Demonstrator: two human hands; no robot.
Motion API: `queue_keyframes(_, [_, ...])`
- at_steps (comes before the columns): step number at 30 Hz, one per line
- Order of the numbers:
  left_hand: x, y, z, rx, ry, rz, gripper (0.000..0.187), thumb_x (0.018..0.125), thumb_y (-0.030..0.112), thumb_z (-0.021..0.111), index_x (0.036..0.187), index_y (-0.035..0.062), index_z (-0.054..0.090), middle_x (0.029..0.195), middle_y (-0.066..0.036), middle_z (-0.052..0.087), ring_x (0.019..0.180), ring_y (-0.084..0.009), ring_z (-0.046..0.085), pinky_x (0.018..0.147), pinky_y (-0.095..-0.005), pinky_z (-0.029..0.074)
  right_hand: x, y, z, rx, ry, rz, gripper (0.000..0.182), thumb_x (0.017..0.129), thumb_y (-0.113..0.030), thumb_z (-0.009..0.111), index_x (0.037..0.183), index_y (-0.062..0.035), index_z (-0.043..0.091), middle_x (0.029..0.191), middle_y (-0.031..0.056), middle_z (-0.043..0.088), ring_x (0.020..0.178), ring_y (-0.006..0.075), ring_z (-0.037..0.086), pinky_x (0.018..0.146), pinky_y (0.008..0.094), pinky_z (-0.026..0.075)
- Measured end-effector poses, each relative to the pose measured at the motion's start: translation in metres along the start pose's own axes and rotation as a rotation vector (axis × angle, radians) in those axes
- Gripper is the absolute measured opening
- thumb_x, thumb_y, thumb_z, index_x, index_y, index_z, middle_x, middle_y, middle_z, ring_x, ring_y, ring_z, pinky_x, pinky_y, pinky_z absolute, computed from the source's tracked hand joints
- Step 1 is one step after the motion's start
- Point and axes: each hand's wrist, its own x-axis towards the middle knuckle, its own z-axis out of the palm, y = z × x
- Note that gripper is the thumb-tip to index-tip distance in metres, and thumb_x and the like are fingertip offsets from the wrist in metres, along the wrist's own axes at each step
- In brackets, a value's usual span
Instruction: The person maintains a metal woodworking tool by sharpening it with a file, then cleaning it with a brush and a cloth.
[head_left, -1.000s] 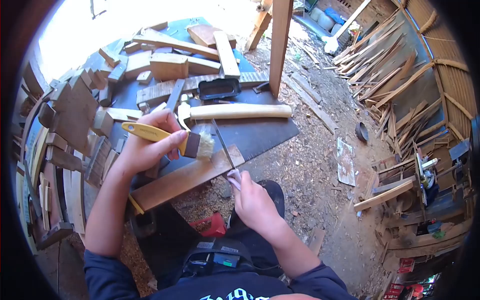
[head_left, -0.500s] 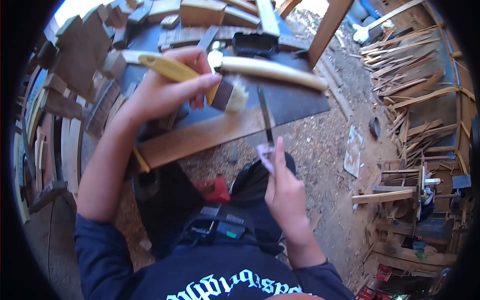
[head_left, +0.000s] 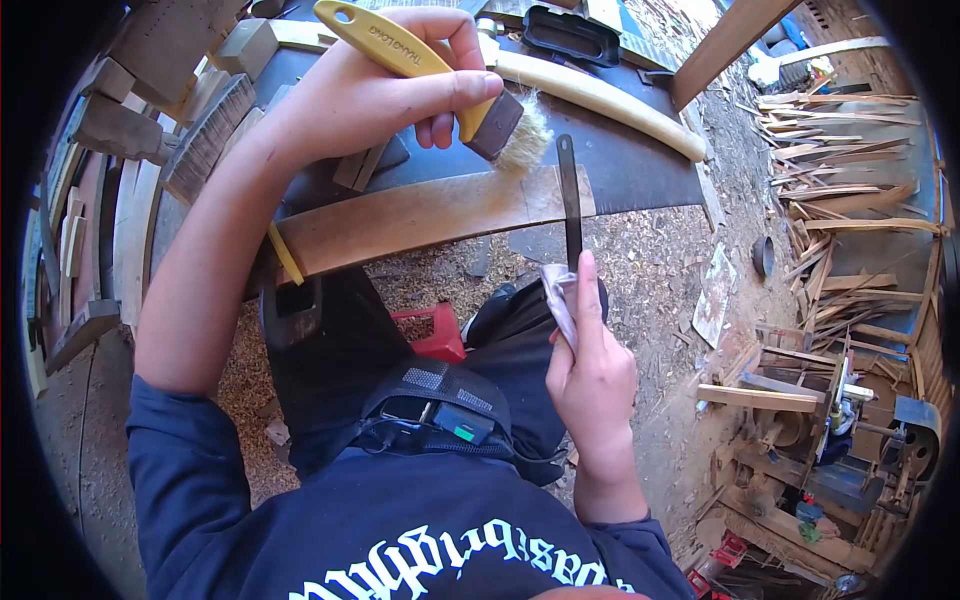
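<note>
My left hand point(head_left: 400, 90) is closed around a yellow-handled paintbrush point(head_left: 400, 45), its pale bristles pointing right, just over the far edge of a brown wooden board point(head_left: 400, 218). The board is long and slightly curved, lying along the near side of a dark tabletop point(head_left: 640, 180). In my right hand point(head_left: 595, 375) is a thin dark metal strip point(head_left: 571, 200) with a hole at its tip. A pale wrap point(head_left: 560, 300) surrounds its lower end, and my index finger stretches along it. The strip crosses in front of the board's right end.
A hammer with a pale wooden handle point(head_left: 610, 100) lies beyond the brush, near a black tray point(head_left: 570, 35). Wooden blocks point(head_left: 210, 130) crowd the left. Under the bench is a red plastic object point(head_left: 432, 335). Wood scraps point(head_left: 850, 200) pile up at right.
The whole view has shifted and sharpened. The paintbrush has moved a little to the right over the board. The metal strip has swung more upright and slightly right.
</note>
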Motion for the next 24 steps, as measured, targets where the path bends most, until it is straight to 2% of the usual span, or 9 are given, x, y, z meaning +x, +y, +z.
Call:
queue_keyframes(4, [0.0, -0.002, 0.0, 0.019, -0.005, 0.009, 0.031, 0.099, 0.035, 0.072, 0.092, 0.0064, 0.062, 0.074, -0.003, 0.068, 0.061, -0.0062, 0.066, 0.054, -0.019, 0.053, 0.012, 0.0, 0.004, -0.03, -0.031, 0.008, 0.078, 0.089, 0.008, 0.056, 0.161, -0.0073, 0.034, 0.1, 0.0264, 0.072, 0.078, 0.0442, 0.071, 0.065, 0.0481, 0.054])
queue_keyframes(7, [0.001, -0.004, -0.002, 0.035, -0.009, 0.029, 0.03, 0.1, 0.035, 0.071, 0.092, 0.0066, 0.062, 0.075, -0.003, 0.068, 0.062, -0.0065, 0.067, 0.054, -0.0192, 0.053, 0.005, 0.002, 0.005, -0.052, -0.023, -0.017, 0.078, 0.089, 0.004, 0.059, 0.162, -0.0083, 0.034, 0.083, 0.0131, 0.067, 0.061, 0.0325, 0.067, 0.055, 0.0449, 0.052])
queue_keyframes(10, [0.0, -0.004, 0.001, -0.001, 0.002, 0.037, 0.028, 0.1, 0.032, 0.07, 0.092, 0.0062, 0.062, 0.075, -0.003, 0.067, 0.061, -0.0063, 0.066, 0.054, -0.019, 0.052, -0.007, 0.0, 0.004, 0.069, -0.003, -0.017, 0.078, 0.089, 0.006, 0.057, 0.162, -0.0075, 0.032, 0.093, 0.0176, 0.071, 0.072, 0.0368, 0.07, 0.062, 0.046, 0.054])
queue_keyframes(13, [-0.001, 0.011, -0.006, -0.134, -0.059, -0.089, 0.019, 0.098, 0.018, 0.073, 0.093, 0.0019, 0.064, 0.078, -0.007, 0.072, 0.065, -0.0115, 0.069, 0.056, -0.0252, 0.054, 0.001, 0.0, 0.009, 0.17, 0.046, -0.054, 0.077, 0.09, 0.008, 0.055, 0.162, -0.0069, 0.031, 0.1, 0.0217, 0.072, 0.082, 0.0411, 0.071, 0.068, 0.0475, 0.056])
queue_keyframes(17, [0.0, 0.008, -0.005, -0.072, -0.026, -0.155, 0.02, 0.098, 0.02, 0.073, 0.094, 0.002, 0.066, 0.077, -0.007, 0.073, 0.067, -0.0115, 0.069, 0.058, -0.025, 0.055, 0.037, 0.003, 0.009, 0.185, -0.062, -0.004, 0.078, 0.091, 0.01, 0.053, 0.163, -0.0069, 0.027, 0.103, 0.0257, 0.071, 0.089, 0.0428, 0.072, 0.073, 0.0494, 0.054])
queue_keyframes(18, [0.0, 0.01, -0.008, -0.104, -0.048, -0.112, 0.021, 0.098, 0.021, 0.074, 0.094, 0.0023, 0.066, 0.077, -0.007, 0.073, 0.067, -0.0117, 0.07, 0.058, -0.0248, 0.056, 0.036, 0.002, 0.006, 0.171, -0.075, 0.003, 0.078, 0.092, 0.011, 0.052, 0.164, -0.0071, 0.026, 0.105, 0.0269, 0.071, 0.089, 0.0427, 0.072, 0.074, 0.0499, 0.054])
queue_keyframes(21, [-0.001, 0.005, -0.007, -0.13, -0.035, -0.15, 0.021, 0.098, 0.022, 0.074, 0.094, 0.0024, 0.066, 0.077, -0.007, 0.073, 0.068, -0.012, 0.071, 0.058, -0.0248, 0.056, 0.011, 0.0, -0.002, 0.219, -0.113, 0.035, 0.074, 0.095, 0.011, 0.047, 0.163, -0.006, 0.026, 0.121, 0.0316, 0.068, 0.106, 0.0469, 0.07, 0.085, 0.0429, 0.057])
queue_keyframes(22, [0.0, 0.01, -0.009, -0.096, -0.058, -0.17, 0.022, 0.098, 0.023, 0.074, 0.094, 0.0024, 0.066, 0.078, -0.006, 0.073, 0.068, -0.0118, 0.071, 0.058, -0.0245, 0.056, 0.003, 0.0, -0.003, 0.254, -0.098, 0.01, 0.074, 0.094, 0.012, 0.046, 0.164, -0.0054, 0.026, 0.119, 0.0321, 0.069, 0.106, 0.0471, 0.07, 0.085, 0.0431, 0.057])
queue_keyframes(24, [-0.002, 0.013, -0.006, -0.151, -0.037, -0.127, 0.023, 0.098, 0.023, 0.074, 0.094, 0.0026, 0.066, 0.077, -0.006, 0.073, 0.068, -0.0116, 0.071, 0.058, -0.0244, 0.056, 0.006, 0.001, -0.001, 0.251, -0.066, -0.034, 0.075, 0.094, 0.011, 0.049, 0.164, -0.0061, 0.026, 0.109, 0.0293, 0.07, 0.096, 0.0448, 0.072, 0.078, 0.0473, 0.055])
